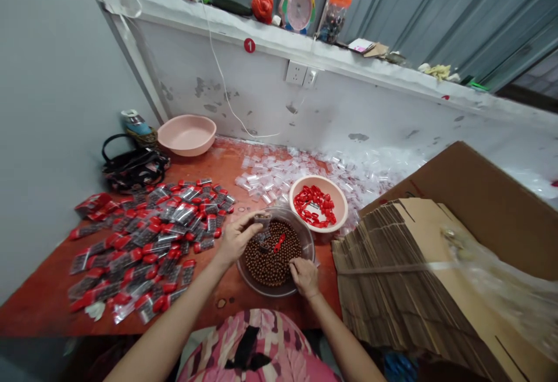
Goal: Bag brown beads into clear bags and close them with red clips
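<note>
My left hand (235,238) is closed on a small clear plastic container (263,219) with some brown balls in it, held above the left part of a bowl. The clear bowl (310,248) is filled with shiny brown balls (270,268). A red cap (279,242) lies on top of the balls. At the bowl's right side, my right hand (305,277) has its fingers curled together over the balls; what they hold, if anything, is hidden. Just behind stands a pale pink basin (343,219) containing red caps (314,200).
Many filled, red-capped containers (161,236) are heaped at the left. Clear empty cases (265,175) spread along the wall. Flattened cardboard (392,277) stands at the right. A pink basin (187,135) and a black handbag (133,167) sit at the back left.
</note>
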Demonstrator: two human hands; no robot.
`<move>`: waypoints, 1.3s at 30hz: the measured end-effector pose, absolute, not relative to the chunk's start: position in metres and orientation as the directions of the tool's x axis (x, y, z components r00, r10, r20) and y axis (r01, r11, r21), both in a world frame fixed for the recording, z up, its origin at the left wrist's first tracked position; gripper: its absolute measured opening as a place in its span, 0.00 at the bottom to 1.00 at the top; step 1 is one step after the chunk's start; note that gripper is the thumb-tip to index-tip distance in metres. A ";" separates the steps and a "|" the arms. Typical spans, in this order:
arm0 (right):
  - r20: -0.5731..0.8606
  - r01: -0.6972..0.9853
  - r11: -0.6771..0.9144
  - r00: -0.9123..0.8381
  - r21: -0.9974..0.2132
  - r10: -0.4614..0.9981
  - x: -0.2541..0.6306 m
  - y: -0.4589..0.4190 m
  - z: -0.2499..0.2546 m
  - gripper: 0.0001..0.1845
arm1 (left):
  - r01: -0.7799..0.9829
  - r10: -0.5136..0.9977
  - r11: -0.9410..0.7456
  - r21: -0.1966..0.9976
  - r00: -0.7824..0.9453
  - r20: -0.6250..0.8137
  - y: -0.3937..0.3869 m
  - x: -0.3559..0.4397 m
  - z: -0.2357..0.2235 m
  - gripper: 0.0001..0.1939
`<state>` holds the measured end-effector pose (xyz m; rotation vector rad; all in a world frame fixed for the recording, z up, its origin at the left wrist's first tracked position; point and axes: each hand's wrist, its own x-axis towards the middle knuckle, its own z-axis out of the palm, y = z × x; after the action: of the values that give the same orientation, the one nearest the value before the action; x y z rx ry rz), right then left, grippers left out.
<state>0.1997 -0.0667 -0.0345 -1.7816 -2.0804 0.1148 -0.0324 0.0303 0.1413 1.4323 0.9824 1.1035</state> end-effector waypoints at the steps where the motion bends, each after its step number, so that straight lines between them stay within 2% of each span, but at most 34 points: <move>1: 0.241 0.930 0.185 -0.109 -0.318 0.964 0.200 -0.067 -0.034 0.11 | 0.008 0.962 -0.114 0.993 0.249 0.109 0.031 -0.033 0.136 0.16; 5: 0.243 0.932 0.179 -0.103 -0.316 0.965 0.199 -0.066 -0.031 0.12 | 0.107 0.952 -0.116 0.987 0.295 0.080 0.034 -0.036 0.109 0.15; 9: 0.257 0.935 0.182 -0.104 -0.304 0.961 0.198 -0.066 -0.029 0.12 | 0.098 0.964 -0.084 0.992 0.261 0.056 0.031 -0.039 0.093 0.14; 14: 0.266 0.940 0.193 -0.117 -0.281 0.957 0.197 -0.066 -0.028 0.12 | -0.002 0.982 -0.011 1.000 0.188 0.011 0.025 -0.033 0.107 0.14; 19: 0.256 0.935 0.191 -0.114 -0.300 0.960 0.198 -0.066 -0.027 0.13 | 0.034 0.964 -0.103 0.994 0.252 0.091 0.021 -0.025 0.131 0.13; 26: 0.243 0.922 0.185 -0.104 -0.339 0.964 0.198 -0.066 -0.028 0.12 | 0.105 0.969 -0.096 0.990 0.239 0.068 0.023 -0.021 0.100 0.13; 34: 0.247 0.930 0.195 -0.118 -0.311 0.962 0.198 -0.066 -0.027 0.12 | 0.099 0.964 -0.114 0.989 0.251 0.086 0.023 -0.021 0.132 0.13; 39: 0.241 0.930 0.183 -0.107 -0.319 0.964 0.198 -0.066 -0.027 0.12 | 0.101 0.980 -0.071 0.992 0.191 0.051 0.023 -0.019 0.110 0.13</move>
<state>0.1979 -0.0663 -0.0268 -1.7828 -2.0767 0.1208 -0.0186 0.0230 0.1100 1.4166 1.1140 1.0588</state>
